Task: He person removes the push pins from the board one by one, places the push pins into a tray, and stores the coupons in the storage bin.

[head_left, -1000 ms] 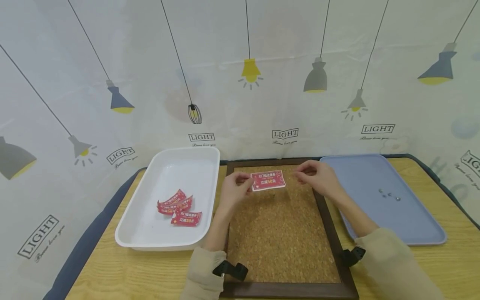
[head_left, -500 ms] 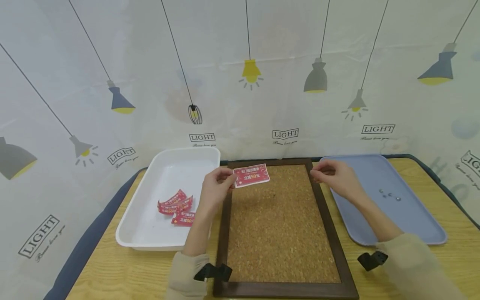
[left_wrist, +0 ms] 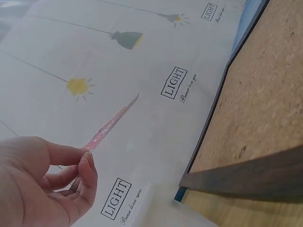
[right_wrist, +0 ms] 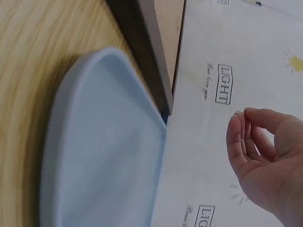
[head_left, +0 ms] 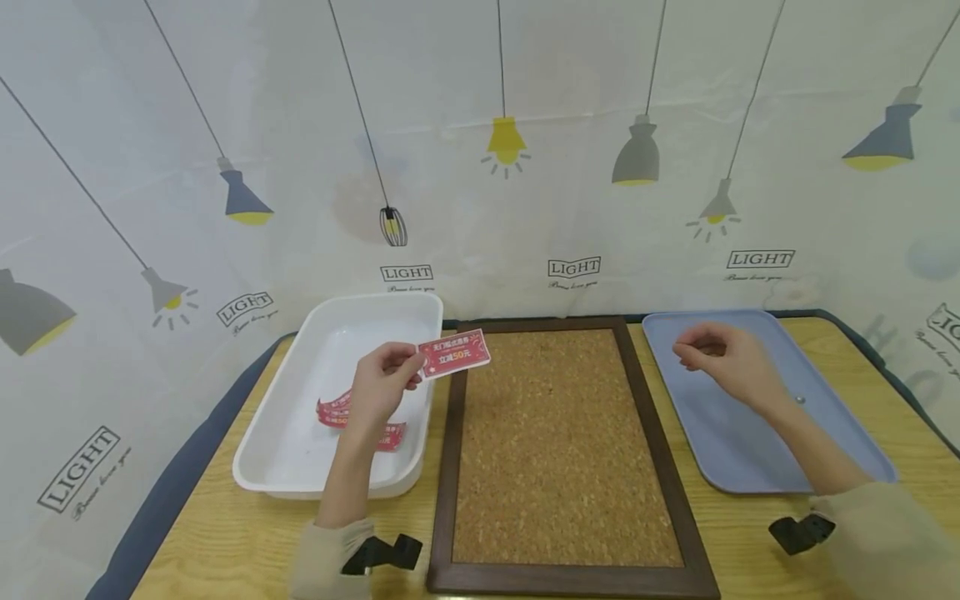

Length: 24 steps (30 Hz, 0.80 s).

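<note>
My left hand (head_left: 386, 379) pinches the left end of a red coupon (head_left: 453, 353) with white and yellow print, between thumb and forefinger. It holds the coupon above the white tub's right rim, close to the cork board (head_left: 562, 450). Seen edge-on, the coupon (left_wrist: 109, 125) sticks out from the fingertips in the left wrist view. Over the blue tray (head_left: 727, 450) is my right hand (head_left: 731, 362), thumb and fingertips pinched together. A tiny speck shows at those tips in the right wrist view, too small to name. The board's cork face carries nothing but small marks.
In the white tub (head_left: 262, 450) at left lie several red coupons (head_left: 333, 410), partly hidden by my left arm. One small metallic piece (head_left: 800, 400) shows on the blue tray beside my right arm. A dark wooden frame (head_left: 577, 579) borders the cork. A printed curtain (head_left: 480, 275) hangs behind.
My left hand has carried the coupon left, from over the cork toward the white tub. My right hand has moved right, from the coupon's side to over the blue tray, still pinched.
</note>
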Available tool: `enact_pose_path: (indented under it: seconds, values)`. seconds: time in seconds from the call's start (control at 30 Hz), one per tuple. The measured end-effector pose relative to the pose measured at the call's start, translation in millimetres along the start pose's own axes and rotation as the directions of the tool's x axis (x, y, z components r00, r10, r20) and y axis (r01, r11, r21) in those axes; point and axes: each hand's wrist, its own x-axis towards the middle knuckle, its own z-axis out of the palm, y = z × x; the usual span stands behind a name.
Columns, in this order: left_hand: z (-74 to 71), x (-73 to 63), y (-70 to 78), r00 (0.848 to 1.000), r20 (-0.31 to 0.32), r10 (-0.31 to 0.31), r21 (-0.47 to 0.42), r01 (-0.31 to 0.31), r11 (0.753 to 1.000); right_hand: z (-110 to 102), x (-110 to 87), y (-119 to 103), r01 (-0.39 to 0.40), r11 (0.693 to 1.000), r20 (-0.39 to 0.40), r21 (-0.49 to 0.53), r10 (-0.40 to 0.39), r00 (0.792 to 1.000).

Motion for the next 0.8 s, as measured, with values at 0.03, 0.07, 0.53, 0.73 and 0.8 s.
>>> enact_pose_path:
  seconds: [0.03, 0.07, 0.53, 0.73, 0.8]
  values:
    - [-3.4, -0.5, -1.2, 1.000, -0.004, -0.010, 0.015, 0.010, 1.000, -3, -1.5, 3, -0.006, 1.000, -0.004, -0.007, 0.006, 1.000]
    - [-6.8, -0.8, -2.7, 1.000, -0.008, -0.021, 0.028, 0.021, 0.999, -5, -2.8, 6, -0.010, 1.000, -0.005, -0.013, 0.010, 1.000]
    - [-57.2, -7.4, -26.7, 0.990, -0.057, -0.132, 0.142, 0.139, 0.980, -36, -19.7, 44, -0.103, 0.995, -0.050, 0.000, 0.103, 0.993]
    - [-74.1, -10.2, -39.0, 0.987, -0.046, -0.153, 0.190, 0.159, 0.969, -48, -28.1, 62, -0.123, 0.992, -0.058, -0.005, 0.123, 0.991]
    - [-79.0, -10.7, -42.6, 0.986, -0.043, -0.158, 0.200, 0.164, 0.966, -51, -30.3, 66, -0.124, 0.992, -0.058, -0.002, 0.123, 0.991]
